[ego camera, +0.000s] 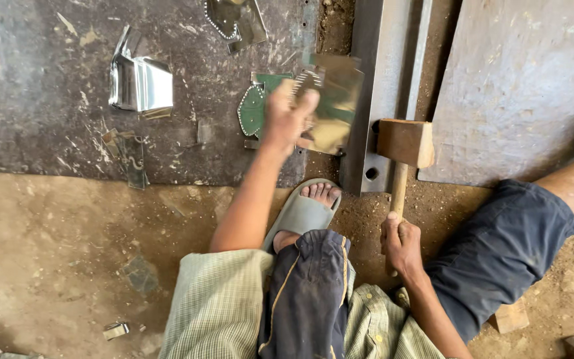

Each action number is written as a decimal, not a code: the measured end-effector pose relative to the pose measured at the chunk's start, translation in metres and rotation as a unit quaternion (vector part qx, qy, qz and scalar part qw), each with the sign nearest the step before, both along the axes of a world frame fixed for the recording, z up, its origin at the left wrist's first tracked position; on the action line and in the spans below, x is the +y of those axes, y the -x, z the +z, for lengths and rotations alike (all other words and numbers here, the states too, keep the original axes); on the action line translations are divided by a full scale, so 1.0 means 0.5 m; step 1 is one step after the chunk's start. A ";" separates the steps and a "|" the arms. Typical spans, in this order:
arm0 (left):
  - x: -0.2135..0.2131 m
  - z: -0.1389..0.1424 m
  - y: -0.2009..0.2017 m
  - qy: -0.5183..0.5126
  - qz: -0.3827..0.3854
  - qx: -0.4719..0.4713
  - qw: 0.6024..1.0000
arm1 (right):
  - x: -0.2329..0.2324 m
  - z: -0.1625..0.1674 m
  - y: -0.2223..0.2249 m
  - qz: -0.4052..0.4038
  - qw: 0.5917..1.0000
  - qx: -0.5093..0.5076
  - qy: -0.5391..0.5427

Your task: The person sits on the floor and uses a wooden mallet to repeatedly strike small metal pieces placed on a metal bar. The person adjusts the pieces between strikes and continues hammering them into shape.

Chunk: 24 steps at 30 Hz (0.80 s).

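Note:
My left hand [287,114] grips a shiny brass-coloured metal sheet [332,103] with a row of punched holes, held tilted above the edge of a dark metal slab [48,100]. My right hand [401,244] holds the handle of a wooden mallet [405,141], whose block head hovers just right of the sheet, over a steel bar [373,80]. A green-tinted perforated metal piece [252,110] lies on the slab just left of my left hand.
A bent shiny metal offcut [141,83] and thin scraps [127,156] lie on the slab; another perforated piece [234,20] sits at the top. A grey board [519,86] lies at right. My sandalled foot [307,206] rests on dirt floor. A wood block [511,316] lies lower right.

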<state>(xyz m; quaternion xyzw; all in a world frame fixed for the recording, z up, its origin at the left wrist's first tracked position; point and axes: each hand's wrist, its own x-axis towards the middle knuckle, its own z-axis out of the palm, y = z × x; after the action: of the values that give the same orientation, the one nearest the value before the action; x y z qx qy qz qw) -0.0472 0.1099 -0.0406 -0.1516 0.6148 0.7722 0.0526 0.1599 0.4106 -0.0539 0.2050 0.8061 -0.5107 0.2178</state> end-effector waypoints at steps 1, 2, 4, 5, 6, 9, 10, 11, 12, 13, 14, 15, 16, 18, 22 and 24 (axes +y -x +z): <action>0.032 -0.018 0.002 -0.013 -0.002 -0.035 0.999 | 0.001 0.002 0.001 0.004 1.000 0.002 0.003; 0.054 -0.033 0.000 -0.047 0.005 -0.027 0.999 | 0.005 0.004 0.003 0.007 1.000 0.005 0.005; 0.089 -0.056 -0.002 -0.116 0.012 -0.009 0.993 | 0.013 0.011 0.009 0.034 0.999 0.007 -0.026; 0.099 -0.063 -0.005 -0.097 0.021 -0.008 0.995 | 0.017 0.016 0.012 0.047 0.998 0.006 -0.041; 0.105 -0.068 -0.007 -0.077 0.030 -0.007 0.997 | 0.019 0.021 0.015 0.043 0.998 0.003 -0.037; 0.110 -0.074 -0.012 0.003 0.040 -0.017 0.999 | 0.015 0.036 0.023 0.036 0.999 -0.002 -0.026; 0.110 -0.076 -0.013 0.035 0.040 -0.028 0.998 | 0.010 0.041 0.024 0.035 0.999 -0.006 -0.025; 0.112 -0.078 -0.014 0.079 0.053 0.017 0.995 | 0.005 0.045 0.026 0.034 0.999 -0.012 -0.024; 0.112 -0.081 -0.014 0.124 0.066 0.063 0.988 | -0.001 0.050 0.026 0.026 0.999 -0.010 -0.030; 0.114 -0.083 -0.014 0.169 0.079 0.112 0.976 | -0.006 0.053 0.027 0.018 0.999 -0.006 -0.035; 0.116 -0.086 -0.014 0.145 0.085 0.094 0.981 | -0.011 0.057 0.027 0.011 0.999 -0.001 -0.040; 0.119 -0.088 -0.014 0.120 0.090 0.075 0.986 | -0.014 0.060 0.027 0.008 0.999 -0.002 -0.032; 0.123 -0.089 -0.014 0.094 0.092 0.056 0.990 | -0.015 0.063 0.026 0.003 1.000 -0.003 -0.026; 0.129 -0.090 -0.015 0.155 0.091 0.081 0.980 | -0.015 0.069 0.024 -0.005 1.000 -0.003 -0.022; 0.136 -0.094 -0.014 0.043 0.067 -0.015 0.997 | -0.012 0.078 0.033 0.019 0.997 0.022 -0.066; 0.136 -0.103 -0.012 0.110 0.079 0.037 0.990 | -0.017 0.083 0.046 0.039 0.994 0.040 -0.093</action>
<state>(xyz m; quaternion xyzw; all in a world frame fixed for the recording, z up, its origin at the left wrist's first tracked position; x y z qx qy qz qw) -0.0410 0.1778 -0.0920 -0.1760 0.6836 0.7067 -0.0485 0.1367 0.4020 -0.0122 0.1722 0.8656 -0.4323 0.1852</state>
